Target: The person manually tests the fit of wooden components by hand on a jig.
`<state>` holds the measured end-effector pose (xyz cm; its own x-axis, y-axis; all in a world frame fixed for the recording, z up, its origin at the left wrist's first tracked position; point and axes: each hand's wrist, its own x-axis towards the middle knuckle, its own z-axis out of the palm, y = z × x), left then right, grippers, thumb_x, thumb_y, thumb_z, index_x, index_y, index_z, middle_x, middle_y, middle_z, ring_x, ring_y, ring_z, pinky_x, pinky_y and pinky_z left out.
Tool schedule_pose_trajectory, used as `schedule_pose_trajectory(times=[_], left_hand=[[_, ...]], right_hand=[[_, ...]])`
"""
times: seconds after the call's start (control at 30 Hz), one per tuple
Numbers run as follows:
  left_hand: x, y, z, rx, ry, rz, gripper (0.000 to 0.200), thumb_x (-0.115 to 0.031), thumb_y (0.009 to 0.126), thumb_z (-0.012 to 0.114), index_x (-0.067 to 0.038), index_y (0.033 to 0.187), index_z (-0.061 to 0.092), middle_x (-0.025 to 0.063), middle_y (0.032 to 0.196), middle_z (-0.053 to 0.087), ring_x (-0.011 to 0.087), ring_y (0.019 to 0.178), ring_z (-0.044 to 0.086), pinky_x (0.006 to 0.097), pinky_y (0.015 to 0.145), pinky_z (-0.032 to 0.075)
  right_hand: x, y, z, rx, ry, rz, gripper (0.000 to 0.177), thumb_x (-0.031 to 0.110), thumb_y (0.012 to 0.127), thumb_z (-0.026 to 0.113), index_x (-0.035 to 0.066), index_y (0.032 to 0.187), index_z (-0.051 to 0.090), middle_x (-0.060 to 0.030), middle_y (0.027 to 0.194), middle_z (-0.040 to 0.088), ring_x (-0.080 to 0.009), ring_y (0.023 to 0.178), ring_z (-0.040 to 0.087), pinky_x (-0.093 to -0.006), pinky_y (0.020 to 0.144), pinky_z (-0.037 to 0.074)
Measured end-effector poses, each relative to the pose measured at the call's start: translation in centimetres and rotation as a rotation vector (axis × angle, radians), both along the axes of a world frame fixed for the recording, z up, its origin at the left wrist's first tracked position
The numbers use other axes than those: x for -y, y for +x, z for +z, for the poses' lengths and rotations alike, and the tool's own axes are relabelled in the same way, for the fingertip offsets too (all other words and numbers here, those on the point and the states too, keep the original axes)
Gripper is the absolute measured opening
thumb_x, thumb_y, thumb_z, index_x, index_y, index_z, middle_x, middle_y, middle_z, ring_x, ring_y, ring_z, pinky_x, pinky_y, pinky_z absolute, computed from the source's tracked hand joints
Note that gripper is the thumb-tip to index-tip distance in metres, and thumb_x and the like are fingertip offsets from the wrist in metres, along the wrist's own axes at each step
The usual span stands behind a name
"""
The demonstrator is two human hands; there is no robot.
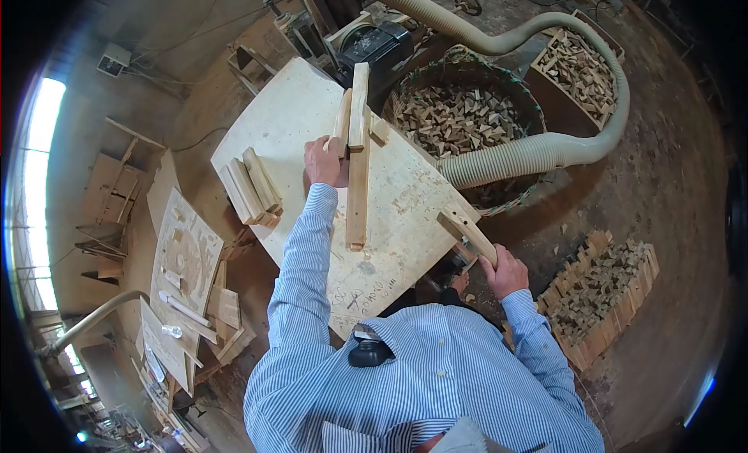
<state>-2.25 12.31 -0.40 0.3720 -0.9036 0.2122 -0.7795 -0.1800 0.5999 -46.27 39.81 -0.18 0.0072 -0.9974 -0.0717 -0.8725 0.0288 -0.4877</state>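
Observation:
My left hand (pixel 323 160) is closed around the near end of a short wooden strip (pixel 341 119) on the pale worktable (pixel 405 243). This strip lies along a long wooden fence bar (pixel 357 196), which has another wood piece (pixel 360 95) on top at its far end. A small wood block (pixel 379 130) sits just right of the bar. At the table's right corner, my right hand (pixel 506 272) wraps around the end of a wooden lever (pixel 471 236). To the left of my left hand lies a small stack of wood strips (pixel 251 190).
A black motor (pixel 374 49) stands behind the table. A ribbed hose (pixel 514 157) crosses over a basket (pixel 536 110) of wood offcuts. More offcuts fill a box (pixel 580 70) at the back right and a wood-sided bin (pixel 615 324). Another workbench (pixel 187 258) stands left.

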Motion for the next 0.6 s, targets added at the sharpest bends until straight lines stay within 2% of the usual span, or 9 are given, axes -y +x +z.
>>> schedule_pose_trajectory(times=[0.03, 0.1, 0.17, 0.23, 0.37, 0.47, 0.53, 0.57, 0.6], left_hand=[[-0.5, -0.2, -0.4, 0.001, 0.002, 0.005, 0.045, -0.038, 0.1, 0.066, -0.005, 0.13, 0.073, 0.0215, 0.127, 0.065, 0.0371, 0.119, 0.064, 0.0456, 0.107, 0.05], [-1.2, -0.8, -0.9, 0.022, 0.162, 0.024, 0.043, -0.038, 0.099, 0.067, -0.004, 0.126, 0.075, 0.0219, 0.127, 0.065, 0.0371, 0.118, 0.065, 0.0455, 0.106, 0.051], [-1.2, -1.5, -0.8, 0.032, 0.166, -0.009, 0.043, -0.039, 0.098, 0.07, -0.005, 0.124, 0.076, 0.0214, 0.124, 0.066, 0.0367, 0.117, 0.066, 0.0442, 0.103, 0.052], [-0.9, -2.3, -0.3, -0.076, 0.184, -0.027, 0.043, -0.038, 0.097, 0.074, -0.005, 0.125, 0.076, 0.0212, 0.119, 0.069, 0.0361, 0.114, 0.068, 0.0434, 0.101, 0.053], [2.2, -1.8, -3.3, -0.27, 0.166, -0.027, 0.042, -0.036, 0.095, 0.076, -0.006, 0.125, 0.077, 0.0211, 0.112, 0.071, 0.035, 0.111, 0.068, 0.0442, 0.099, 0.054], [3.0, -2.0, -2.7, -0.213, 0.126, -0.039, 0.04, -0.032, 0.095, 0.078, -0.005, 0.125, 0.078, 0.021, 0.107, 0.074, 0.0326, 0.103, 0.072, 0.0427, 0.094, 0.057], [2.9, -3.1, -0.2, -0.397, 0.173, -0.029, 0.039, -0.026, 0.095, 0.079, -0.003, 0.126, 0.077, 0.019, 0.103, 0.078, 0.0278, 0.091, 0.076, 0.0385, 0.083, 0.061], [3.1, -3.1, -0.4, -0.398, 0.18, -0.026, 0.039, -0.026, 0.095, 0.079, -0.003, 0.126, 0.077, 0.019, 0.103, 0.078, 0.0278, 0.091, 0.076, 0.0385, 0.083, 0.061], [3.3, -2.9, -0.6, -0.384, 0.148, -0.036, 0.039, -0.024, 0.095, 0.079, -0.002, 0.127, 0.077, 0.0182, 0.101, 0.079, 0.0254, 0.085, 0.077, 0.0366, 0.078, 0.062]], right_hand=[[-0.3, -0.2, 0.0, -0.002, 0.006, -0.006, 0.04, 0.043, 0.102, 0.065, 0.008, 0.121, 0.063, -0.0198, 0.105, 0.075, -0.0414, 0.087, 0.073, -0.0497, 0.077, 0.058], [-0.8, -0.7, 0.3, 0.0, 0.033, 0.003, 0.041, 0.042, 0.102, 0.065, 0.007, 0.124, 0.063, -0.0204, 0.107, 0.075, -0.0418, 0.088, 0.073, -0.0502, 0.079, 0.058], [-1.3, -1.1, 0.2, -0.001, 0.061, 0.006, 0.042, 0.042, 0.102, 0.065, 0.007, 0.126, 0.063, -0.021, 0.109, 0.075, -0.0423, 0.09, 0.072, -0.0508, 0.081, 0.058], [-1.8, -1.5, -0.4, -0.018, 0.023, 0.006, 0.042, 0.043, 0.101, 0.066, 0.008, 0.123, 0.063, -0.0198, 0.106, 0.075, -0.0407, 0.086, 0.073, -0.05, 0.078, 0.058], [-2.1, -2.3, -0.4, -0.033, 0.03, 0.011, 0.043, 0.043, 0.101, 0.067, 0.008, 0.124, 0.063, -0.0201, 0.106, 0.075, -0.0407, 0.085, 0.073, -0.0502, 0.077, 0.058], [-2.3, -2.2, -0.7, -0.026, 0.026, 0.008, 0.042, 0.043, 0.101, 0.067, 0.008, 0.123, 0.063, -0.0204, 0.106, 0.075, -0.04, 0.086, 0.073, -0.05, 0.076, 0.058], [-2.3, -2.3, -0.8, -0.032, 0.037, 0.002, 0.042, 0.043, 0.101, 0.067, 0.007, 0.122, 0.063, -0.0206, 0.105, 0.075, -0.041, 0.085, 0.073, -0.0497, 0.076, 0.058], [-2.2, -2.3, -0.8, -0.032, 0.044, 0.004, 0.042, 0.043, 0.101, 0.067, 0.007, 0.122, 0.063, -0.0206, 0.105, 0.075, -0.041, 0.085, 0.073, -0.0497, 0.076, 0.058], [-2.1, -2.2, -0.7, -0.026, 0.036, 0.01, 0.043, 0.043, 0.101, 0.067, 0.006, 0.123, 0.063, -0.0207, 0.105, 0.075, -0.0418, 0.084, 0.072, -0.0497, 0.076, 0.058]])
